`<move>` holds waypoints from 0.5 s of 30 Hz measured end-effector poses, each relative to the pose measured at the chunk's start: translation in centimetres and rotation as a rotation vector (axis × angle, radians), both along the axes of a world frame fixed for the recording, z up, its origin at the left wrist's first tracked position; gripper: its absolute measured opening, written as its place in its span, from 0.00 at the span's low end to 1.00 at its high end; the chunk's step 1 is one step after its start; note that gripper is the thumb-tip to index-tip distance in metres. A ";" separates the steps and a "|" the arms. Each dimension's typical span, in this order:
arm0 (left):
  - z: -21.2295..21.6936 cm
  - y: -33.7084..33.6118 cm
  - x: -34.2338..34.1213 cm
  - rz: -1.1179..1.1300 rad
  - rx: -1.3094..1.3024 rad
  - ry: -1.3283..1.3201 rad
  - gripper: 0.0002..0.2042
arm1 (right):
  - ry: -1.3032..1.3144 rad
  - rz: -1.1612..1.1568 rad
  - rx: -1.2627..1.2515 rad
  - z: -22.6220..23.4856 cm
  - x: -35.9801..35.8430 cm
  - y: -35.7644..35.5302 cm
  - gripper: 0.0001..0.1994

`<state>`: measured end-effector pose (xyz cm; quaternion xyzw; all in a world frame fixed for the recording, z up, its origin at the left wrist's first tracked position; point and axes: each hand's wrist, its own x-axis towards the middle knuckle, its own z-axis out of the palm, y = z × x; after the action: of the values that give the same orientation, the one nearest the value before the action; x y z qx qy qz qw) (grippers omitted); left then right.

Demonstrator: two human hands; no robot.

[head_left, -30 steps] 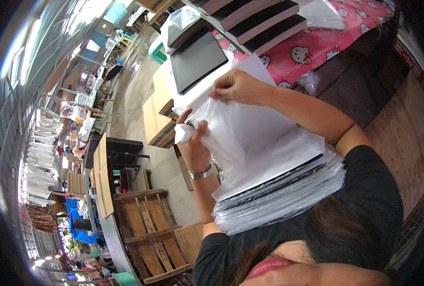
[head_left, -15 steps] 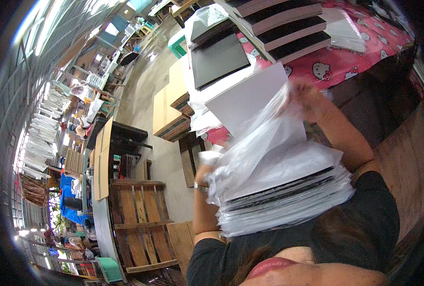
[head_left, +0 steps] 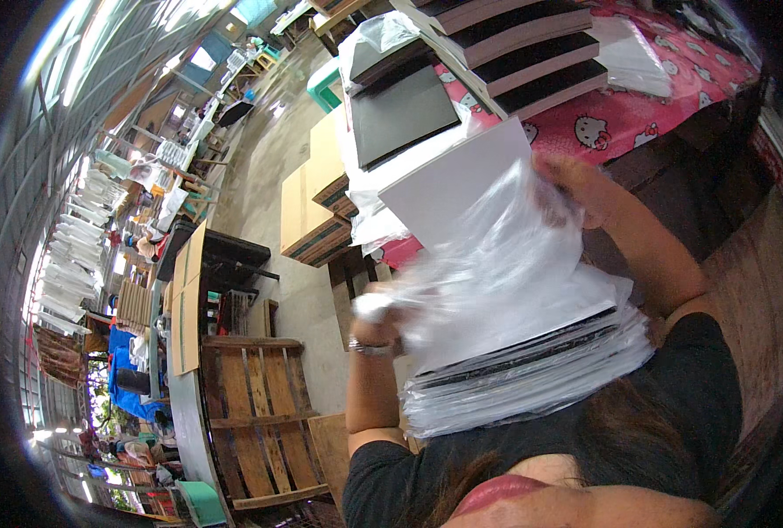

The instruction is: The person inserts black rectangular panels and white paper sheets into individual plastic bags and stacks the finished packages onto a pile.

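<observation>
— Both hands had moved apart since the earliest frame, with the plastic film (head_left: 488, 255) spread between the left hand (head_left: 376, 324) and the right hand (head_left: 574, 187). What were the surface and surroundings?

— Pink printed cloth (head_left: 708, 55) covered the worktop (head_left: 554, 132). Beside it, cardboard boxes (head_left: 305, 209) stood over a smooth concrete floor (head_left: 290, 304). A slatted wooden pallet (head_left: 255, 400) lay toward the person's left.

— Materials and shapes?

— Film: thin, translucent, creased, blurred toward the left. Wrapped stack (head_left: 532, 374): flat rectangular layers, some black, with loose plastic edges. White panel (head_left: 453, 187): matte, straight-edged, partly behind the film. Black panel (head_left: 406, 116): flat, lightly reflective. Black-topped blocks (head_left: 537, 55): pale-sided, set in a stepped pile.

— Location of the film and state of each hand?

— The film extended above the wrapped stack, which rested against the person's black shirt (head_left: 691, 378). The right hand was closed, its bent fingers gripping the film's edge. The left hand met the opposite side; motion blur obscured its fingers, so its closure could not be determined. A metal band (head_left: 368, 347) encircled the left wrist.
</observation>
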<state>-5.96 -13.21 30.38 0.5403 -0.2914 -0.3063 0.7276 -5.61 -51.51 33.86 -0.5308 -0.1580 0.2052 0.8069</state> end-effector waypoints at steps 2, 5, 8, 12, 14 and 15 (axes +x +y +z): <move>1.7 0.4 -0.5 0.132 -0.278 0.175 0.32 | -0.297 0.254 -0.527 -0.3 -0.3 -0.2 0.07; 0.1 0.0 -0.4 0.073 -0.052 0.076 0.28 | -0.482 0.124 -0.314 -1.7 0.6 -1.5 0.11; -0.3 -1.8 -0.6 -0.231 0.486 -0.400 0.24 | -0.270 -0.377 0.281 -3.2 1.4 -0.2 0.16; -2.1 1.0 1.9 -0.060 0.052 -0.021 0.19 | -0.050 -0.052 0.068 -3.4 1.0 -1.0 0.15; -2.8 2.6 3.3 0.119 -0.410 0.181 0.16 | -0.066 -0.028 -0.023 -3.7 0.8 -1.6 0.15; 1.0 -0.3 1.7 0.299 -0.325 0.107 0.15 | -0.127 -0.072 0.019 -3.4 1.4 -1.7 0.17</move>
<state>-4.25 -13.54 31.37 0.4362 -0.2145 -0.1725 0.8567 -4.26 -53.21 30.45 -0.5404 -0.1915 0.1403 0.8072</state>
